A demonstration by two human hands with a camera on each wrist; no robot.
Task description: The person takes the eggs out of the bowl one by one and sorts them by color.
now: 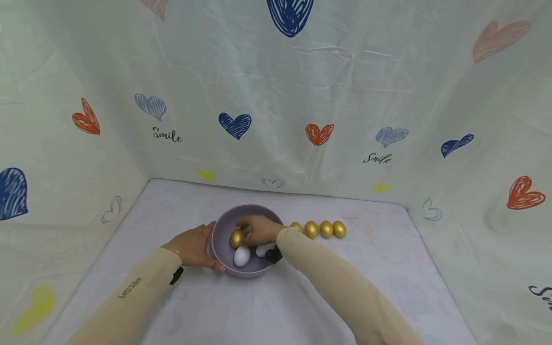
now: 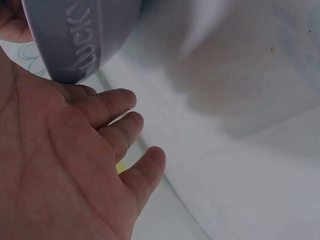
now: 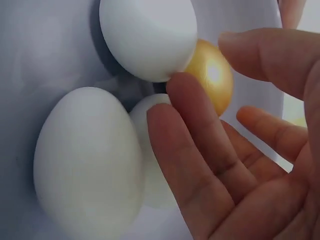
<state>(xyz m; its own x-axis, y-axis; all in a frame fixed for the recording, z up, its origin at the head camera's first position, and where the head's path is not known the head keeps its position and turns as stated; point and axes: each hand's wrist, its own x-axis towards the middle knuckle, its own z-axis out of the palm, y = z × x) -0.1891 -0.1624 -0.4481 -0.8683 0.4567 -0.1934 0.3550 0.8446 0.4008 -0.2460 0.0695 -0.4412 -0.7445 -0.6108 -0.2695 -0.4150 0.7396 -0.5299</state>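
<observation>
A purple bowl (image 1: 247,274) holds white eggs (image 1: 242,256) and a gold egg (image 1: 236,238). My right hand (image 1: 262,230) reaches into the bowl, its fingertips beside the gold egg. In the right wrist view, the thumb and fingers are spread apart in front of the gold egg (image 3: 212,75), and white eggs (image 3: 90,160) lie close by. Some of the eggs are partly hidden by the hand. Against the bowl's left side rests my left hand (image 1: 196,245), fingers extended. Raised lettering marks the bowl's outer wall (image 2: 82,40) in the left wrist view.
Several gold eggs (image 1: 326,229) stand in a row on the white-covered table (image 1: 241,311), right of the bowl; my right sleeve partly covers the leftmost. A white sheet (image 1: 276,91) printed with hearts surrounds the table at the back and sides.
</observation>
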